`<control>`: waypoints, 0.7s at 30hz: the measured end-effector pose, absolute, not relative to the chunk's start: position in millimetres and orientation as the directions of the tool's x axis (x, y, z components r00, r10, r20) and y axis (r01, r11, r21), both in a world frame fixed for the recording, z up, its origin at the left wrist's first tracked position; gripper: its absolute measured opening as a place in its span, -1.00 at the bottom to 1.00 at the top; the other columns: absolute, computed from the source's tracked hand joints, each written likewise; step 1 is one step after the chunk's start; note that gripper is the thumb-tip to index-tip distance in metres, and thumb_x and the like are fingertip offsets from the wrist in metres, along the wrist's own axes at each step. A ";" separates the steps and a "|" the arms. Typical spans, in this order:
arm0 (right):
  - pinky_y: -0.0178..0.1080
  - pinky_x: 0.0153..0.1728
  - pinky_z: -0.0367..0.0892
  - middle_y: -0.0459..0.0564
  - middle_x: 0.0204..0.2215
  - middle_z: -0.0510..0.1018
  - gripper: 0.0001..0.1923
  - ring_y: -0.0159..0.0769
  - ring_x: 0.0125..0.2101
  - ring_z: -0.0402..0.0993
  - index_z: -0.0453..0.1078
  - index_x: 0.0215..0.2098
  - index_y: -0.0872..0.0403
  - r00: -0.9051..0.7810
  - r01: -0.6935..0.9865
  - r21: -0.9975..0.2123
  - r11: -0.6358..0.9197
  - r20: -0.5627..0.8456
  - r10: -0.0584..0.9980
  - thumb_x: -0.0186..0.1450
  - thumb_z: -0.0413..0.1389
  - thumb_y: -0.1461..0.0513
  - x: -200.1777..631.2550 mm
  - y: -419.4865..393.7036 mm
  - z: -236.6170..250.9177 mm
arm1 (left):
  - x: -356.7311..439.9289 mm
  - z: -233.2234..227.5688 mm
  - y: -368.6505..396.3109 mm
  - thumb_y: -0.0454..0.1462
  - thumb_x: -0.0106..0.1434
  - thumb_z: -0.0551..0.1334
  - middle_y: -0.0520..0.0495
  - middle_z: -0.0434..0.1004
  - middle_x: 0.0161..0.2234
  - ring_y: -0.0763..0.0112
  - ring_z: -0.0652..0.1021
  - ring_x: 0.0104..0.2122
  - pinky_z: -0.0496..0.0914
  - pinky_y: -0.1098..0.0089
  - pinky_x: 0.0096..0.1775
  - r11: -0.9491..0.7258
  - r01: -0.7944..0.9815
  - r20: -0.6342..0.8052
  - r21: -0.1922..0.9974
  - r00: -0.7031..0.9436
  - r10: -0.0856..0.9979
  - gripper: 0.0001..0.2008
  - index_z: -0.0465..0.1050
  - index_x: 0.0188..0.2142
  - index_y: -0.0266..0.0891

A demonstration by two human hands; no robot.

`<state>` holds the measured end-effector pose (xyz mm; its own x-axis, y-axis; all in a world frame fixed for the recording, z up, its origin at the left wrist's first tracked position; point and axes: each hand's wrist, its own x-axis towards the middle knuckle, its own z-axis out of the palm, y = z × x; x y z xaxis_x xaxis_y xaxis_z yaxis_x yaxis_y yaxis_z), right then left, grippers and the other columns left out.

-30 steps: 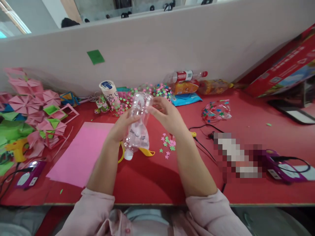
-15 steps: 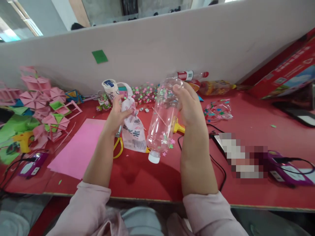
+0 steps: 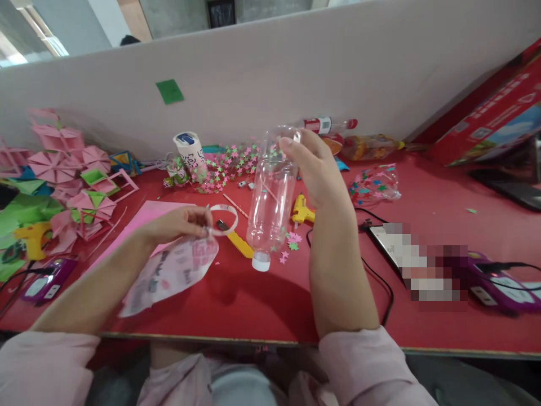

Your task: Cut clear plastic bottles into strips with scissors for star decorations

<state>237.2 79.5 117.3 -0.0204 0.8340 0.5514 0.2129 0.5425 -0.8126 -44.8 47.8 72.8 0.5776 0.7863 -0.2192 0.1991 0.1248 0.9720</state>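
Observation:
My right hand [image 3: 310, 166] is closed round the base end of a clear plastic bottle [image 3: 270, 208], which is tilted with its white cap [image 3: 261, 261] pointing down toward me. Between the fingers of my left hand [image 3: 186, 223] is pinched the gathered neck of a thin white plastic bag [image 3: 173, 270] with pink and dark print. The bag's looped handle [image 3: 228, 219] stands out to the right of the fingers. A yellow utility knife [image 3: 237, 239] lies on the table between the two hands. Star-shaped confetti [image 3: 292, 239] shows beside the bottle.
Pink paper sheets [image 3: 139, 228] lie partly under my left forearm. Folded paper pieces [image 3: 67, 169] and a yellow glue gun [image 3: 31, 239] are at left. Another glue gun [image 3: 303, 210] sits behind the bottle. At right are a cable [image 3: 380, 282], a phone [image 3: 386, 251] and a purple power strip [image 3: 502, 282].
My left hand has swung the plastic bag left and toward me, uncovering the utility knife and small items behind it. The bottle has shifted slightly left in my right hand.

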 end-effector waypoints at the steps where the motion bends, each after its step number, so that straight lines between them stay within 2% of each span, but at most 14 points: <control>1: -0.10 -0.08 0.34 -0.09 -0.23 0.47 -0.66 -0.21 -0.08 0.38 0.39 -0.21 0.04 -0.032 0.227 -0.809 0.542 0.550 0.835 0.29 0.07 -0.04 234.5 79.3 117.3 | -51.1 71.3 45.6 -0.37 -0.03 0.40 -0.06 0.55 -0.49 0.46 0.51 -0.55 0.34 0.54 -0.51 0.135 0.295 -0.302 0.946 0.648 0.700 -0.89 0.58 -0.43 -0.22; 3: -0.11 -0.07 0.34 -0.09 -0.23 0.46 -0.65 -0.22 -0.08 0.38 0.39 -0.20 0.05 -0.057 0.251 -0.801 0.543 0.548 0.835 0.29 0.07 -0.05 228.6 77.6 117.8 | -58.3 68.7 42.6 -0.37 -0.07 0.42 -0.14 0.61 -0.40 0.28 0.59 -0.42 0.41 0.46 -0.43 0.131 0.442 -0.445 0.887 0.744 0.498 -0.86 0.60 -0.43 -0.19; 5: -0.10 -0.08 0.35 -0.09 -0.24 0.46 -0.64 -0.22 -0.10 0.38 0.38 -0.19 0.05 -0.077 0.265 -0.796 0.545 0.546 0.834 0.29 0.07 -0.05 222.6 75.2 118.3 | -57.6 66.9 42.4 -0.33 -0.06 0.43 -0.13 0.63 -0.35 0.21 0.62 -0.33 0.44 0.41 -0.35 0.079 0.526 -0.510 0.847 0.762 0.399 -0.84 0.61 -0.41 -0.16; 6: -0.10 -0.09 0.35 -0.09 -0.25 0.45 -0.64 -0.22 -0.10 0.38 0.37 -0.20 0.05 -0.087 0.270 -0.794 0.545 0.544 0.835 0.29 0.07 -0.06 219.8 74.3 118.2 | -54.7 66.4 43.4 -0.28 -0.03 0.41 -0.11 0.64 -0.34 0.24 0.61 -0.31 0.44 0.42 -0.31 0.041 0.552 -0.517 0.833 0.750 0.412 -0.85 0.61 -0.39 -0.15; 10: -0.05 -0.08 0.36 -0.07 -0.26 0.44 -0.62 -0.21 -0.13 0.38 0.34 -0.20 0.07 -0.137 0.293 -0.782 0.550 0.535 0.834 0.28 0.08 -0.07 210.9 74.3 114.4 | -35.1 66.7 49.9 -0.12 0.15 0.28 -0.03 0.60 -0.19 0.35 0.56 -0.16 0.38 0.38 -0.08 -0.066 0.599 -0.440 0.798 0.654 0.615 -0.78 0.54 -0.25 -0.15; 14: 0.00 -0.04 0.34 -0.07 -0.25 0.43 -0.56 -0.19 -0.14 0.39 0.32 -0.17 0.07 -0.150 0.363 -0.753 0.549 0.534 0.832 0.24 0.10 -0.10 205.6 78.9 106.3 | -19.9 62.8 45.4 -0.13 0.14 0.29 -0.05 0.54 -0.16 0.32 0.54 -0.13 0.35 0.25 -0.01 0.018 0.409 -0.307 0.912 0.653 0.693 -0.72 0.42 -0.18 -0.16; 17: 0.04 -0.03 0.32 -0.05 -0.23 0.42 -0.51 -0.17 -0.12 0.39 0.30 -0.13 0.07 -0.132 0.411 -0.728 0.549 0.548 0.826 0.22 0.11 -0.12 199.0 82.6 98.9 | -15.1 56.5 35.0 -0.16 0.04 0.36 -0.10 0.50 -0.11 0.24 0.51 -0.06 0.35 0.19 0.01 0.071 0.236 -0.211 0.969 0.647 0.733 -0.52 0.33 -0.04 -0.13; 21: 0.04 -0.03 0.33 0.02 -0.14 0.41 -0.45 -0.14 -0.08 0.38 0.24 -0.03 0.05 -0.092 0.406 -0.728 0.552 0.568 0.818 0.22 0.09 -0.14 184.9 89.1 84.8 | -9.6 52.8 29.7 -0.13 0.02 0.38 -0.16 0.42 -0.03 0.18 0.47 -0.01 0.34 0.15 0.02 0.008 0.082 -0.046 0.997 0.473 0.880 -0.41 0.27 0.02 -0.17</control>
